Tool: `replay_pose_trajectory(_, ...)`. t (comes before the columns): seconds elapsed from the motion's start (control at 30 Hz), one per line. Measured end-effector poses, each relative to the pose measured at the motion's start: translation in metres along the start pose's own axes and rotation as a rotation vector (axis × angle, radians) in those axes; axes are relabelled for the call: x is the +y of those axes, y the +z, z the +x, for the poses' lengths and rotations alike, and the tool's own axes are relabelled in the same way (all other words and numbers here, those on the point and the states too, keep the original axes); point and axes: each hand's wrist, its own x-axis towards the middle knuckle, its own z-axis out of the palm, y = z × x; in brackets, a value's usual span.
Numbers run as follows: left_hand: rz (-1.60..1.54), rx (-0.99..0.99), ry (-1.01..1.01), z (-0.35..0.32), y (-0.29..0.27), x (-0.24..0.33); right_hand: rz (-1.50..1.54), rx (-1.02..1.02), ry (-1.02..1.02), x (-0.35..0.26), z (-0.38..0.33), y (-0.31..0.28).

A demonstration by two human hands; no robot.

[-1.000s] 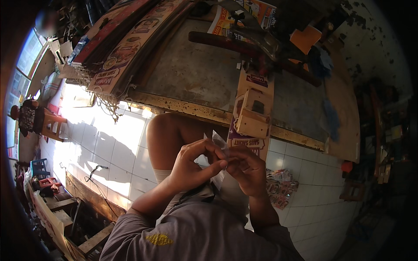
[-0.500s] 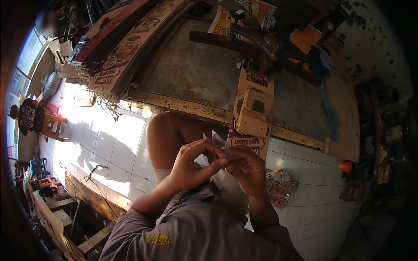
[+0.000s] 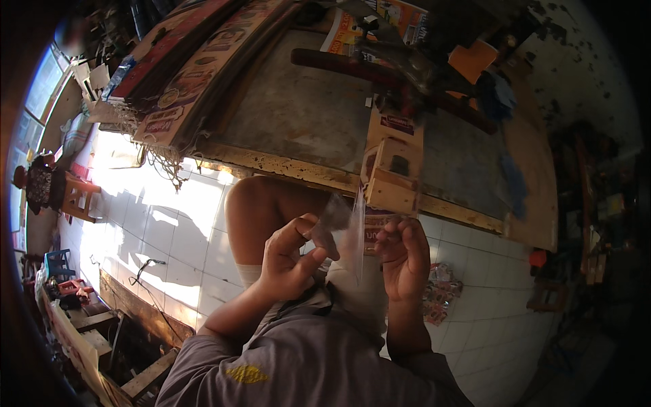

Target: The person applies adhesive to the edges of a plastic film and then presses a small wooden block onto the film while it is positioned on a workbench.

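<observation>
My left hand (image 3: pixel 291 261) pinches a clear plastic bag (image 3: pixel 333 214) between thumb and fingers, in front of my lap. The see-through film stands upright from the fingertips, and a thin, blurred edge of it hangs between my two hands. My right hand (image 3: pixel 405 261) is raised just right of the film, fingers loosely curled and apart, with nothing visible in them. Beyond the hands, a wooden block (image 3: pixel 395 173) with a dark patch rests on a long printed strip (image 3: pixel 393 122) that crosses the worktable's edge.
The worktable (image 3: pixel 298 95) has a worn yellow front edge. Long stacks of printed strips (image 3: pixel 196 78) with loose strings lie at its left. A dark metal bar tool (image 3: pixel 339 64) lies across it. Several shiny sachets (image 3: pixel 442 292) are on the tiled floor, right; an orange stool (image 3: pixel 81 197) stands left.
My hands have moved apart from fingertips touching. The right has drawn away rightward, its fingers opened; the plastic now stays in the left hand, its film spread out more between them.
</observation>
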Motion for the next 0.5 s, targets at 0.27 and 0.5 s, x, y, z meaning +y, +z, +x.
replay_pose_trajectory(0.27,-0.431,0.163,-0.036,0.006,-0.024,0.007,0.091,0.375,-0.53,-0.099,0.024,-0.094)
replay_pose_trajectory(0.5,-0.472,0.074,-0.066,0.0,-0.034,0.005,-0.829,0.57,-1.012,-0.151,0.067,-0.101)
